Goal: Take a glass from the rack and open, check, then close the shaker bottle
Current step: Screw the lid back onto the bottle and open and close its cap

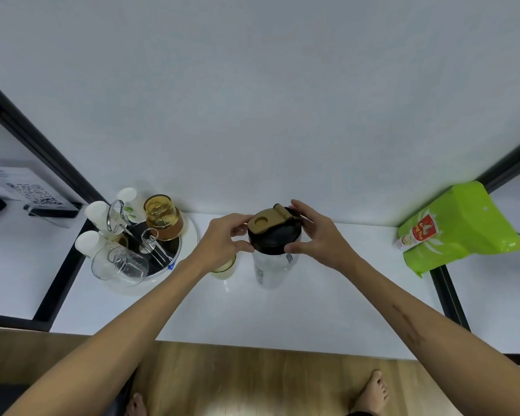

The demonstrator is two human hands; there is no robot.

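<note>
The shaker bottle (271, 270) stands upright on the white table, a clear body under a black lid (275, 238) with a tan flip cap. My left hand (222, 238) grips the lid's left edge with thumb and fingers. My right hand (314, 234) holds the lid's right side, fingers near the cap's hinge. A glass (226, 267) with a pale base stands on the table just left of the bottle, partly hidden behind my left wrist. The round rack (174, 259) at the left carries several upturned cups, an amber glass (159, 213) and a clear glass (122, 265).
A green pouch (460, 226) leans at the back right of the table. A black frame post (54, 289) borders the table at the left and another at the right. A sign with a QR code (33, 193) sits far left. The wooden floor and my bare feet show below.
</note>
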